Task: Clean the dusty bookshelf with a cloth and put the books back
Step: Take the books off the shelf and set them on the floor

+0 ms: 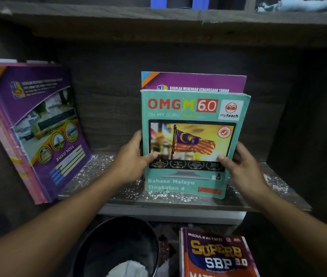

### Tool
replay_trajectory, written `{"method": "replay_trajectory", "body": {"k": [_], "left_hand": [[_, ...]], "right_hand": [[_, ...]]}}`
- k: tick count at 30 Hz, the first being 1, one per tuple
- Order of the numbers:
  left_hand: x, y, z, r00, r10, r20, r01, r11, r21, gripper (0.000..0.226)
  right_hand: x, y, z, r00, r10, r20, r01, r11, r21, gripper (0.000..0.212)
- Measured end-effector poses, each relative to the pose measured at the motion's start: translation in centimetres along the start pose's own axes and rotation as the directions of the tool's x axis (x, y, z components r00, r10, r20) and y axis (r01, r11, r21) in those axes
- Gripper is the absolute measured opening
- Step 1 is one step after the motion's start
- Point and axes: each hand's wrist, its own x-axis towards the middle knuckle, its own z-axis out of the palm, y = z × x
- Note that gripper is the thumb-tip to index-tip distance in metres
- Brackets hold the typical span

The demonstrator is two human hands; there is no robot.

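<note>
Far left of frame: a purple Buku Nota notebook [39, 126] leaned tilted vs the shelf's side wall, top to the left, w/ a pink book [9, 148] pressed behind it; btm edges sat on the shelf board [98, 170]. The board was dark wood, strewn w/ white specks [158, 195], thickest along the front edge & back corner.

Left of ctr: the left hand [132, 158] grasped the left edge of the OMGM 6.0 workbook [190, 136], thumb across the front cover, fingers wrapped behind. Below it, btm ctr: a black bin [118, 236] w/ sth. white crumpled inside [128, 268].

Ctr: the teal workbook stood upright, cover facing the camera, btm edge at the board; couldn't tell if it touched or hung just above. Right behind it, a purple notebook [194, 81] stuck up above its top edge; unclear if the hands held that one too.

Btm right of ctr: a Superb SBP book [218, 254] lay face up, below the shelf.

Right of ctr: the right hand [240, 166] clasped the workbook's right edge, thumb on the cover, fingers curled behind.

Upper right corner: a pale blue cloth [302, 5] lay crumpled on the shelf above, well apart from both hands.
</note>
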Motion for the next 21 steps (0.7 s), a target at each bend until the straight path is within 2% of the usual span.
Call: {"method": "replay_trajectory", "body": {"k": [8,12,21], "left_hand": [[0.0,-0.6,0.2,0.998,0.052,-0.031,-0.054,0.996,-0.069,0.059],[-0.4,-0.3,0.0,0.998,0.054,-0.042,-0.057,0.995,-0.076,0.069],[-5.1,1.9,-0.3,0.997,0.078,-0.008,-0.078,0.989,-0.126,0.080]], "right_hand": [[0.2,-0.3,0.1,1.000,0.005,-0.031,-0.004,0.999,0.047,0.041],[-0.7,-1.3,-0.1,0.999,0.003,-0.032,0.000,0.997,0.071,0.042],[-6.7,-3.8,-2.1,0.997,0.021,-0.070,-0.012,0.991,0.130,0.049]]}}
